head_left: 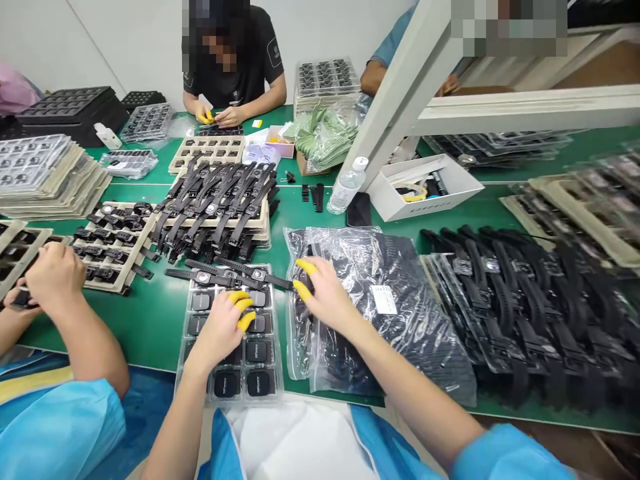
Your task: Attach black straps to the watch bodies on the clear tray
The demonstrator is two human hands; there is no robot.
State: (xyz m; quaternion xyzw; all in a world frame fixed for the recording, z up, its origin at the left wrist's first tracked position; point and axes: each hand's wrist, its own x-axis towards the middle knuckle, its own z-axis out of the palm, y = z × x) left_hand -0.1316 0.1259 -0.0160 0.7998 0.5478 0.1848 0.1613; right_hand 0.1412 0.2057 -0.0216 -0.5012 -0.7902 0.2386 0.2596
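Note:
My left hand (225,327), with yellow finger cots, hovers palm-down over a clear plastic tray (277,373). Its fingers are slightly spread near a square black watch case (257,323); other such cases (257,382) fill the compartments. Two or more black watches with straps (259,275) lie across the tray's far edge. To the right, my right hand (325,293) also has yellow cots. Its thumb and forefinger are apart over the left side of clear bags of black straps (360,267), close to a strap end. Whether the fingertips touch a strap is unclear.
Beyond the tray stands a pile of black watches (215,200) on beige trays. A water bottle (347,187), phone (359,210) and white box (425,187) stand behind the bags. More watches (500,287) lie at right. A co-worker's hand (55,273) is at left; another person sits opposite.

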